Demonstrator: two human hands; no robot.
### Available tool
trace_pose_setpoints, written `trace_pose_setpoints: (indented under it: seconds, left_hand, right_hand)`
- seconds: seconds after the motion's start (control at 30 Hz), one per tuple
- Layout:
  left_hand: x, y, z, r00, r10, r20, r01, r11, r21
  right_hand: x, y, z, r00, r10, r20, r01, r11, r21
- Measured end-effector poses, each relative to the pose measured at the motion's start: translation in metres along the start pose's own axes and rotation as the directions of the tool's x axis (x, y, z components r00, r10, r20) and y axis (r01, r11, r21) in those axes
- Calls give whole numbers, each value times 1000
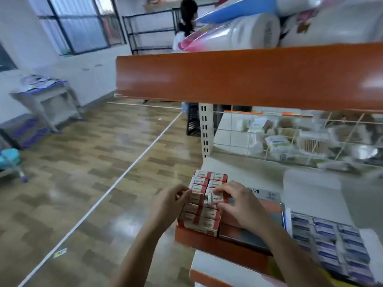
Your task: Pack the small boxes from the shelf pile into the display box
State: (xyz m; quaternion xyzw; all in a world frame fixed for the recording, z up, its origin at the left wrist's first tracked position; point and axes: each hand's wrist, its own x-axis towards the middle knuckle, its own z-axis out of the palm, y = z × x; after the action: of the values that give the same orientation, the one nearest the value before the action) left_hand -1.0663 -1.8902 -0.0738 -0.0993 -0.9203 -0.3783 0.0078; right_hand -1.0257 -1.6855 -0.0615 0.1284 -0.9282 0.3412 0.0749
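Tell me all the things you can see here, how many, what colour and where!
small boxes: many, red and white, stacked in two columns at the shelf's left end
blue boxes: many, blue and white, in rows at the right of the shelf
shelf: one, white with an orange front edge
upper shelf board: one, orange, above
plastic-wrapped rolls: several, white, on the upper shelf
wire basket: one, white, behind, holding blurry packets
small table: one, white and purple, far left
person: one, far back
left hand: touches the stack's left side
right hand: pinches one small box on top
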Motion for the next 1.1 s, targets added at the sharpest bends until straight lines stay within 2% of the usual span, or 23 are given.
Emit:
trace_pose_setpoints:
  seconds: [0.1, 0.2, 0.33, 0.5, 0.6, 0.83, 0.97, 1.1]
  left_hand:
    - [9, -12, -5, 996, 84, -4, -83, 990, 110]
    - [16, -21, -2, 970, 244, -3, -239, 951, 197]
    - [22, -28, 1, 953, 301, 23, -300, 933, 200]
    - [22, -30, 0, 913, 407, 20, -405, 900, 163]
    - [21, -31, -2, 871, 482, 89, -490, 853, 178]
    - [30, -22, -14, 802, 549, 236, -597, 757, 266]
    - [36, 3, -14, 736, 608, 297, -671, 712, 206]
    - [41, 59, 16, 631, 691, 352, -762, 636, 118]
  right_hand:
    - [2, -5, 12, 997, 71, -6, -72, 996, -61]
    - [2, -10, 22, 989, 150, -20, -151, 982, -110]
    - [0, -14, 31, 974, 216, -69, -224, 965, -136]
    - [2, -18, 39, 965, 231, -123, -251, 951, -180]
    - [3, -18, 42, 962, 240, -134, -263, 945, -194]
    - [2, -20, 42, 960, 251, -122, -271, 942, -199]
    - [-5, -19, 27, 952, 275, -135, -293, 944, -149]
    - [-36, -4, -12, 917, 336, -215, -381, 898, -222]
